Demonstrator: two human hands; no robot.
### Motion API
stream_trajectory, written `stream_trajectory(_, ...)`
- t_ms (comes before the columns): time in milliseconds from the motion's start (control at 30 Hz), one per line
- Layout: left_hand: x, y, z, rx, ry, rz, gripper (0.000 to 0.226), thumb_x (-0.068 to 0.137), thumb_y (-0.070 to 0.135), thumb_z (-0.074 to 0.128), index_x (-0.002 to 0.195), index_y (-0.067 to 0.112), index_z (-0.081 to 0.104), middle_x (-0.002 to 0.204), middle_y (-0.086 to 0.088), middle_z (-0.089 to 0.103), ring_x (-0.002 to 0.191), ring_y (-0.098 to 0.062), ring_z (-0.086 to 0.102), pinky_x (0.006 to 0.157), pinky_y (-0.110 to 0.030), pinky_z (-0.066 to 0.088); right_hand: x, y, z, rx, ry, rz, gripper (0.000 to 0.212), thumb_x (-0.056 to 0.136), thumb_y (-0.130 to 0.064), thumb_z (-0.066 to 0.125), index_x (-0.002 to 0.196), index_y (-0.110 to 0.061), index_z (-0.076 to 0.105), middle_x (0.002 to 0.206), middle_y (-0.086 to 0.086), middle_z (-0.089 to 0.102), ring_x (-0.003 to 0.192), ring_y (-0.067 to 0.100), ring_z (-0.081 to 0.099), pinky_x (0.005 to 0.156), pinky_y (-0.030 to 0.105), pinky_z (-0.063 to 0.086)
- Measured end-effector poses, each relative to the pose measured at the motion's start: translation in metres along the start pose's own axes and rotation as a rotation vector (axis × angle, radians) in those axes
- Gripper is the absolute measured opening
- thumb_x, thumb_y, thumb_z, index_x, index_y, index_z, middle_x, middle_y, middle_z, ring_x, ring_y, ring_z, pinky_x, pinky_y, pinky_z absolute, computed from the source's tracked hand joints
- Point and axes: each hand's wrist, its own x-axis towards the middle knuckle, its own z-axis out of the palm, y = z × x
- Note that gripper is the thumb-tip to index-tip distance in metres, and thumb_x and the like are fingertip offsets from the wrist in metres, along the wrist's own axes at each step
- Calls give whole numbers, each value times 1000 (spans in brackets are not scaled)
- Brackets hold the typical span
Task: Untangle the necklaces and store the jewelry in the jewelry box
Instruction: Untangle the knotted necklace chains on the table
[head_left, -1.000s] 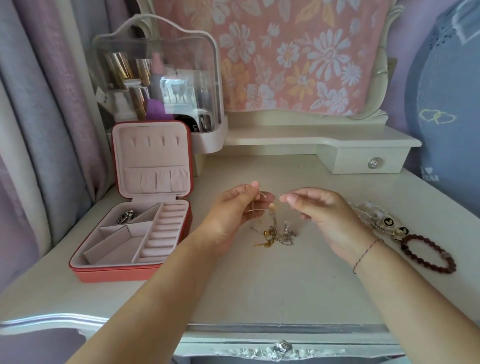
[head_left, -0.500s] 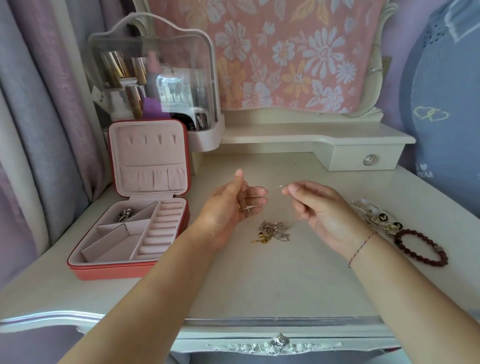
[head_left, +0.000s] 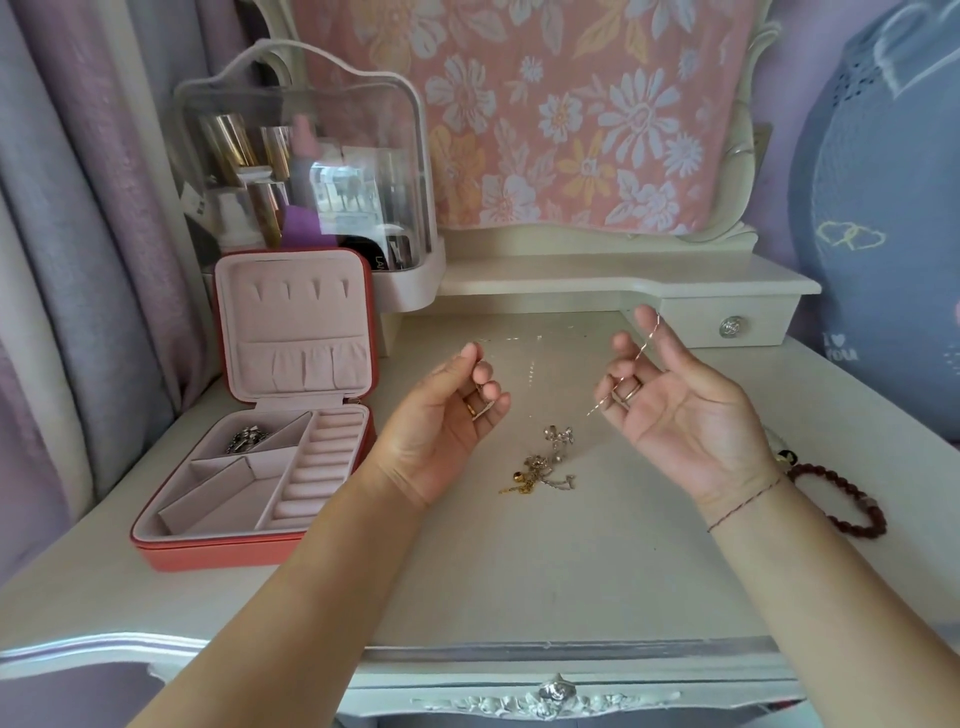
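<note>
Single wide head view, close above the table (head_left: 519, 571), faces forward and down; box (head_left: 218, 557) at nine o'clock, cloth (head_left: 571, 114) at twelve.

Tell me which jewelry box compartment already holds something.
The back-left compartment of the jewelry box: a silver piece lies in it; the others show only lining.

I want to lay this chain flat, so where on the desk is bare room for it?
The widest bare patch of the table lies between the jewelry tangle and the front edge. A second lies behind the tangle, under the held chain, toward the small drawer. Crowded: left by the jewelry box, right by the bead bracelet.
</note>
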Motion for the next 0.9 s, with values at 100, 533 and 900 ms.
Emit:
stream_trajectory(100, 2, -1, -2, 16, 43, 8, 11, 92, 19, 54, 82, 18, 57, 68, 5, 54, 62, -8, 53, 71, -23, 53, -2, -1, 0, -26, -55, 12, 39, 88, -19, 48, 124, -24, 62, 94, 0, 63, 69, 9, 53, 71, 25, 52)
stream_trajectory(533, 7, -26, 1, 753, 173, 78, 12, 98, 8, 53, 86, 12, 54, 88, -2, 65, 71, -11, 58, 65, -18, 50, -3, 0, -3, -161, -164, 47, 46, 89, -25, 46, 135, -21, 54, 106, 3, 61, 74, 12, 55, 71, 26, 52)
stream_trajectory(900, 2, -50, 12, 1565, -243, 374, 28, 76, 35, 80, 103, 27, 75, 91, 8, 50, 95, -15, 45, 90, -26, 35, 0, 1, -7, -170, -264, 64, 58, 78, -31, 70, 133, -21, 56, 113, 4, 59, 81, 13, 54, 78, 28, 51)
